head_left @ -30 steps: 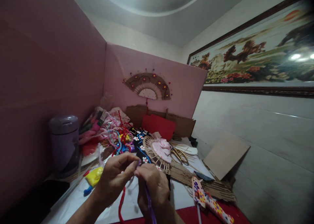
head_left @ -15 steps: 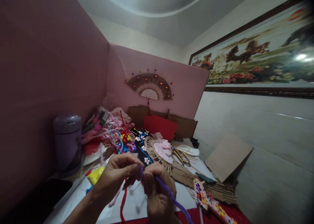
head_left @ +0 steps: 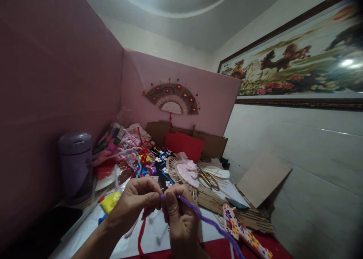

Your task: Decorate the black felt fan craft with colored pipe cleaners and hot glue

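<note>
A fuzzy purple strand (head_left: 210, 221) is pinched between my two hands, which nearly touch over the white sheet. My left hand (head_left: 143, 196) grips its short end between thumb and fingers. My right hand (head_left: 181, 210) pinches it close beside, and the long part trails off to the lower right. Below the hands a red strand (head_left: 141, 234) hangs down over the white sheet (head_left: 155, 232). Just behind them lies a black fan piece (head_left: 163, 170) with white flowers and a blue line. The fingers hide part of the purple strand.
A purple lidded container (head_left: 76, 168) stands at the left. Pink cloth and yarn (head_left: 132, 141) are heaped behind. Gold scissors (head_left: 208, 179), cardboard strips (head_left: 211, 199) and flower-patterned fabric (head_left: 246, 234) lie right. A yellow packet (head_left: 110, 202) is near my left forearm. A decorated fan (head_left: 172, 98) hangs on the pink panel.
The purple strand's short end, which stood up between the fingers, now lies flatter between the fingertips. My right hand has turned slightly, and the long part reaches farther right.
</note>
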{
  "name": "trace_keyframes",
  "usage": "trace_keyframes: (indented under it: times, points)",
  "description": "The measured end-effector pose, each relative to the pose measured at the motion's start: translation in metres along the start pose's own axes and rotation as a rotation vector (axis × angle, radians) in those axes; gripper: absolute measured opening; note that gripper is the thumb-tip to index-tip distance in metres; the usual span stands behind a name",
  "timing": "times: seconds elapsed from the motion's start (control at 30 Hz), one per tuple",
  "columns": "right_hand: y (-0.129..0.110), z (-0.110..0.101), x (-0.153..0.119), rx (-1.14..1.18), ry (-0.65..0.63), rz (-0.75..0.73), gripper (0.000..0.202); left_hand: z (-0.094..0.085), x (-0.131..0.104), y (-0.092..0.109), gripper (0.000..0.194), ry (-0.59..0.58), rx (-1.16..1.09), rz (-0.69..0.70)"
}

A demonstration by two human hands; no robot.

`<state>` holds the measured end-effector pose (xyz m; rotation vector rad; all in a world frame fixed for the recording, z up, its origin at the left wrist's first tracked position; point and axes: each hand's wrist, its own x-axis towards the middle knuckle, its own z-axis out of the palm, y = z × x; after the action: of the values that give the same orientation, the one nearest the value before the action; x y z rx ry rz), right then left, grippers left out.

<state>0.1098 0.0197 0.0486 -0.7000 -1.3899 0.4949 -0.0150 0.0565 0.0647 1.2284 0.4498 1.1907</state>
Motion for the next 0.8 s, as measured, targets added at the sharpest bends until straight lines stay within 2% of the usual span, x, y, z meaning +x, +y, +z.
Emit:
trace_keyframes:
  times: [0.2,0.37,0.43,0.67,0.8]
  points:
    - [-0.003,0.0,0.002,-0.221,-0.007,-0.173,0.016,-0.002,0.001,0.0,0.027,0.06,0.09,0.045]
    - [0.008,0.001,0.006,-0.413,0.0,-0.442,0.01,-0.004,0.001,0.0,0.019,0.227,0.26,0.179]
    - [0.013,0.001,0.008,-0.454,-0.004,-0.492,0.012,-0.003,0.002,0.0,0.017,0.274,0.271,0.21]
    - [0.009,-0.004,0.017,-0.437,0.061,-0.424,0.01,-0.001,0.004,-0.003,0.016,0.216,0.179,0.165]
    - [0.003,-0.012,0.028,-0.381,-0.07,-0.304,0.01,-0.004,0.007,0.0,0.015,0.173,0.166,0.15]
